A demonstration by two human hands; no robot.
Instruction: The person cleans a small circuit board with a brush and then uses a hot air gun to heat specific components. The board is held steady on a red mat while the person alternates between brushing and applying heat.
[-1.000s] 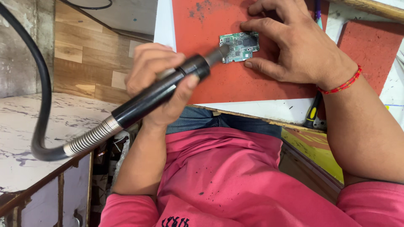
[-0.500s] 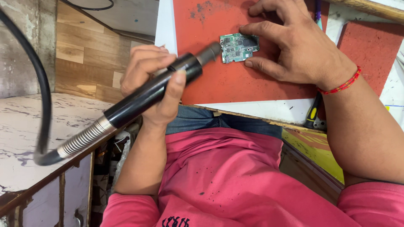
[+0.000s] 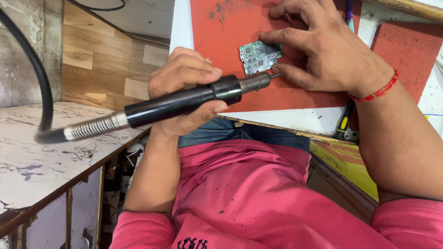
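At the far left we see a thick black hose [image 3: 32,69] curving down to a marbled white counter [image 3: 41,152]. It runs into a ribbed metal spring collar and then the long black handpiece [image 3: 180,102] of a hot-air tool, which lies almost level and points right. Our left hand [image 3: 184,94] is wrapped round that handpiece, fingers curled over the top and thumb pressed beneath, a full closed grip. The metal nozzle at the tool's tip sits just beside the lower edge of a small green circuit board [image 3: 259,56].

The board is roughly rectangular with a notched outline, crowded with tiny components and a dark patch at its right end. It lies flat on a red mat [image 3: 230,27] on the white bench top [image 3: 295,119].

Our right hand [image 3: 332,50] is half open, spread over the mat; forefinger and thumb pinch the board's right end from above and below. A red thread bracelet [image 3: 376,91] circles that wrist. Below it a screwdriver with a black and yellow handle [image 3: 344,121] rests on the bench edge.

We can make out no containers here.
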